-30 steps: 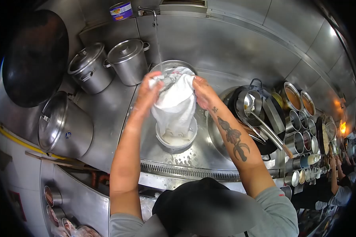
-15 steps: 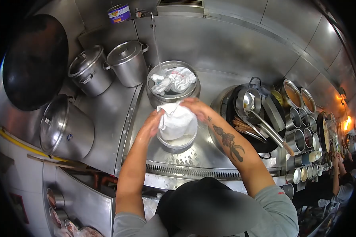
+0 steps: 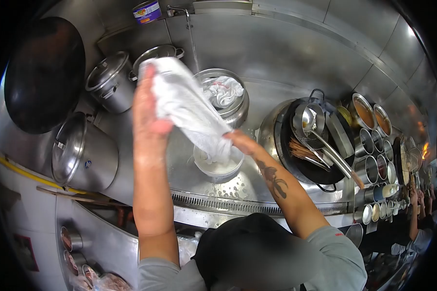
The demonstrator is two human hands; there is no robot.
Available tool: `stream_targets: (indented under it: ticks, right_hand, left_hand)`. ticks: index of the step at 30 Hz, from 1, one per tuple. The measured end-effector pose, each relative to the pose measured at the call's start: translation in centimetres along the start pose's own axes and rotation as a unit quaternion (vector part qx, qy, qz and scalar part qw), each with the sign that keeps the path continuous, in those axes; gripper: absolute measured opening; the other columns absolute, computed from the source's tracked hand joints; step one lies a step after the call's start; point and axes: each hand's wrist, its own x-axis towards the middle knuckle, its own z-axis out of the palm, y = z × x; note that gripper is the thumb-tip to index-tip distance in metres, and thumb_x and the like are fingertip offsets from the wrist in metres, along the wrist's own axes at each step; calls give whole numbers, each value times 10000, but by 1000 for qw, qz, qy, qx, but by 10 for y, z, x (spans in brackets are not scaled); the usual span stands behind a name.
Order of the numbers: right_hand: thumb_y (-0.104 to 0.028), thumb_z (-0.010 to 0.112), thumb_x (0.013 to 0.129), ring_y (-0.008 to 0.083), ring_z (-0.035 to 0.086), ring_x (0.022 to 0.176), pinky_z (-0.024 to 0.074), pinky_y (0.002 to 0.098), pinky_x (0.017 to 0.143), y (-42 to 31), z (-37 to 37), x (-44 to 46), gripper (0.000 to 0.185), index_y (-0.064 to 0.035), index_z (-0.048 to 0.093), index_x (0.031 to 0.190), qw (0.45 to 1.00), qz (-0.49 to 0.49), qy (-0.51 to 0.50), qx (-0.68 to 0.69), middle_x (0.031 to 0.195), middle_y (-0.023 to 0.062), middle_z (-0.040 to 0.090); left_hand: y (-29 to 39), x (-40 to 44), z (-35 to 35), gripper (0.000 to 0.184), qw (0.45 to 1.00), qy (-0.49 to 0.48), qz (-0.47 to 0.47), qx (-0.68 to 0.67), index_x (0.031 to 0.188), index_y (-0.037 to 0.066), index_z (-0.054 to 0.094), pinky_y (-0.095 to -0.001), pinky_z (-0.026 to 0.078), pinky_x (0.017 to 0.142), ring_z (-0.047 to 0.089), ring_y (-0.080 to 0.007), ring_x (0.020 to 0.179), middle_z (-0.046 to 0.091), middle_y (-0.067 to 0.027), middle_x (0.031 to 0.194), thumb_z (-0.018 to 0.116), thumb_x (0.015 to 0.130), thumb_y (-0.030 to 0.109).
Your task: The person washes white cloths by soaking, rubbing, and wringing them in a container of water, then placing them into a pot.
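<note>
Stretched on a slant in front of me is a wet white cloth (image 3: 192,104). My left hand (image 3: 149,109), raised and slightly blurred, grips its upper end. The lower end is pinched by my right hand (image 3: 243,141). Beneath the cloth stands a white tub (image 3: 219,169), and the cloth's lowest corner hangs over it. Behind, a round metal pot (image 3: 237,114) holds more white cloths (image 3: 223,91), while a thin stream of water from the tap (image 3: 187,17) falls at the pot's left side.
Several lidded stockpots (image 3: 85,150) stand on the left, with a large black wok (image 3: 43,75) leaning behind. On the right sit a wok (image 3: 320,174) with a ladle (image 3: 330,155) and several seasoning containers (image 3: 371,169). A slotted drain (image 3: 228,206) runs along the front edge. Other people's arms show far right.
My left hand has lifted up and left, drawing the bunched cloth out into a long slanted strip. My right hand has moved slightly down, still at the cloth. More of the white tub shows.
</note>
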Motion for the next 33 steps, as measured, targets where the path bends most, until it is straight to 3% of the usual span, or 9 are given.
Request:
stream_targets:
  ticks: [3,7,11,13,16,19,25,31,33]
  right_hand:
    - [-330,580,853,233,569,1060,421,395,962,-62,8,-32,476,-22,525,1212,910,-101,40,399,1132,115,605]
    - [-334,586,864,217,613,965,486,376,883,-82,50,-15,371,-62,552,1114,867,-122,151,458,1034,84,622]
    - [-144,638,840,186,605,655,477,321,610,-72,137,-21,106,-40,620,830,960,-227,161,18,680,10,597]
    - [-150,641,816,285,597,658,474,344,614,-61,135,-15,100,-57,615,842,860,-417,134,-262,700,101,601]
    - [-135,646,775,344,596,722,489,375,656,-38,91,-4,179,-24,608,910,810,-375,226,-390,809,174,615]
    - [-105,616,760,314,604,887,477,376,782,-5,22,5,313,-10,565,1053,852,-272,212,-394,939,184,617]
    - [-92,628,724,236,566,990,451,337,850,-48,34,-5,519,-11,490,1218,931,-231,66,-275,1080,144,603]
    - [-139,576,834,191,569,992,459,329,842,-32,25,4,417,5,517,1221,968,-37,55,-244,1091,113,627]
    - [-191,543,881,233,582,1022,466,384,879,29,-41,30,385,30,532,1197,990,-128,7,55,1135,151,609]
  left_hand:
    - [-5,-12,-65,399,996,35,76,38,1125,60,566,-391,506,876,631,-234,969,642,-87,1059,492,927,399]
    - [-127,-32,-146,499,981,145,-129,6,1269,66,472,-408,469,927,554,-245,1104,534,-94,1259,453,937,439]
    - [-204,-32,-147,597,962,199,-182,-25,1355,99,371,-392,383,1026,466,-216,1207,458,-103,1323,447,920,500]
    - [-213,-31,-167,526,986,134,-87,36,1324,96,398,-372,419,982,494,-211,1158,485,-98,1271,444,932,442]
    - [-216,-6,-199,419,984,139,-54,95,1229,67,488,-339,490,859,564,-219,1035,564,-92,1134,493,921,351]
    - [-158,18,-158,435,943,188,-216,172,1152,28,570,-380,491,827,616,-237,934,649,-90,978,591,868,357]
    - [-128,21,-104,531,805,51,-127,577,1133,-35,549,-367,465,795,603,-207,872,636,-104,968,604,866,420]
    - [-70,2,-34,368,950,167,-27,261,1057,23,557,-356,521,674,619,-206,787,608,-84,903,588,894,351]
    - [-45,-11,-49,358,978,163,32,127,1089,24,543,-416,555,736,640,-252,830,612,-128,930,530,926,343]
